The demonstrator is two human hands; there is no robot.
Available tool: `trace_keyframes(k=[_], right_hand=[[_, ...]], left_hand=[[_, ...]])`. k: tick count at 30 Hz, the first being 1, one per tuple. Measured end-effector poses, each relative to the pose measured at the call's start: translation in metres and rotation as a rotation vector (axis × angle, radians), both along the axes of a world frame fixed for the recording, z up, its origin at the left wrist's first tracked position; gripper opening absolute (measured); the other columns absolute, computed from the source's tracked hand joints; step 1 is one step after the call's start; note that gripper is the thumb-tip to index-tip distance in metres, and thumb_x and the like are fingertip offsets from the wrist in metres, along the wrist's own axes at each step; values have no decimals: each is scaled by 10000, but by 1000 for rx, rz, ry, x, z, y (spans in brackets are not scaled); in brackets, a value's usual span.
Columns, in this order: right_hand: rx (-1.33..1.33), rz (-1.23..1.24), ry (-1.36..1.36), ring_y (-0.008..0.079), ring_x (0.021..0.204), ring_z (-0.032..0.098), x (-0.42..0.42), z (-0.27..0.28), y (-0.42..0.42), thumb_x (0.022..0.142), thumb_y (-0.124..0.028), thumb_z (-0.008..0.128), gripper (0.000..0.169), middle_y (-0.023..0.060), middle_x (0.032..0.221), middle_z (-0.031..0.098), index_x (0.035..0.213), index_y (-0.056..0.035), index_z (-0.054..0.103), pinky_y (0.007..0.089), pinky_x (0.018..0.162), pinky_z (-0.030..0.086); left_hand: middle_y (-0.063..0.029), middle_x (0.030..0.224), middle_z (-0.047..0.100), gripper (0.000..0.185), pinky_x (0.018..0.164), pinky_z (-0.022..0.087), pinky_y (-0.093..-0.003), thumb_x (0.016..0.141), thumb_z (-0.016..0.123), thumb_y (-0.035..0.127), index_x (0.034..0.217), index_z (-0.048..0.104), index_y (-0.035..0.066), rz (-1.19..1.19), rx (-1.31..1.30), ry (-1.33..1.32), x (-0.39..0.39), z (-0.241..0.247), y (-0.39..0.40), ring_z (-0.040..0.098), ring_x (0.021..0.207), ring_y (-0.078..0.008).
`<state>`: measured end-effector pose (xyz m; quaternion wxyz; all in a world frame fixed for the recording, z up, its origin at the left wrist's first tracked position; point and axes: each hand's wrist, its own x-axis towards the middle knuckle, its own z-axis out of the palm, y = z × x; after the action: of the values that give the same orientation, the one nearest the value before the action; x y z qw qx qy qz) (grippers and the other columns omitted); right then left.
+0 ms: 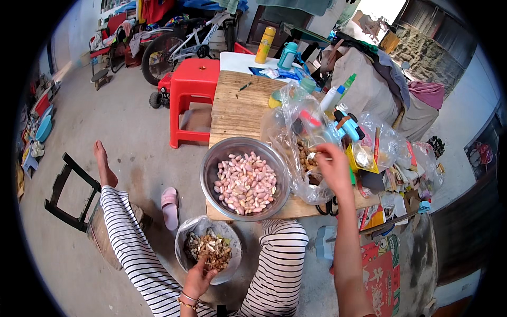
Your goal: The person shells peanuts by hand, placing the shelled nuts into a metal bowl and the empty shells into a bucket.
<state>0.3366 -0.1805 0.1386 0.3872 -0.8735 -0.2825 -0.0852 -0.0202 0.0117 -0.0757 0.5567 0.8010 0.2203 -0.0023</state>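
A steel bowl [205, 186] full of shelled pink peanuts [246, 184] stands on the near end of a wooden table [233, 105]. Below it, between my knees, a lined bin [237, 241] holds peanut shells [214, 247]. My left hand [200, 277], with bracelets at the wrist, is over the bin's near edge, its fingers at the shells; whether it holds anything I cannot tell. Right of the bowl, my right hand [332, 164] is at the mouth of a clear plastic bag [293, 138] with unshelled peanuts [305, 154] inside. Its fingertips are bent, and their grip is unclear.
A red plastic stool [194, 79] stands beyond the table's left side. Bottles, a yellow basket [358, 160] and more plastic bags crowd the right. On the floor are a pink slipper [169, 208] and a small chair [65, 194], my bare foot [105, 166] near it.
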Motion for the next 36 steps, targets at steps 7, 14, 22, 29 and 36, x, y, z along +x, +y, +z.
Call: trace_keyframes(k=[7,14,22,29,36], right_hand=[[-445,250,-54,376,1052,497,55,-52,34,702,-31,602,428,221,1089,537,1127,-33,557,390,930,398],[-356,285,-92,376,933,551,71,-61,36,703,-17,616,425,230,961,581,1122,-78,582,391,819,440],[8,181,358,99,723,578,49,-27,22,726,-1,680,466,39,900,623,1176,-40,566,263,650,491],[87,250,233,108,860,567,-17,39,16,722,2,678,446,46,1021,613,1157,-44,589,243,707,486],[-169,927,202,261,977,565,-167,31,68,734,-1,636,415,133,1116,529,1143,-51,578,337,782,492]], left_hand=[[-126,825,627,523,678,487,-313,812,661,211,1236,435,6,-107,-13,22,-4,11,1,610,724,-221],[-120,805,632,489,668,483,-311,817,653,205,1220,459,9,-92,-18,1,-6,4,1,611,724,-221],[-120,758,632,422,650,491,-293,811,663,194,1158,516,3,32,-140,-27,-7,-8,5,606,676,-177],[-76,953,628,371,723,495,-270,906,552,218,1206,489,9,109,-784,-148,10,26,0,604,826,-146],[-145,1279,473,509,968,395,-468,959,338,410,1305,391,41,218,-1640,-530,35,76,-6,472,1172,-280]])
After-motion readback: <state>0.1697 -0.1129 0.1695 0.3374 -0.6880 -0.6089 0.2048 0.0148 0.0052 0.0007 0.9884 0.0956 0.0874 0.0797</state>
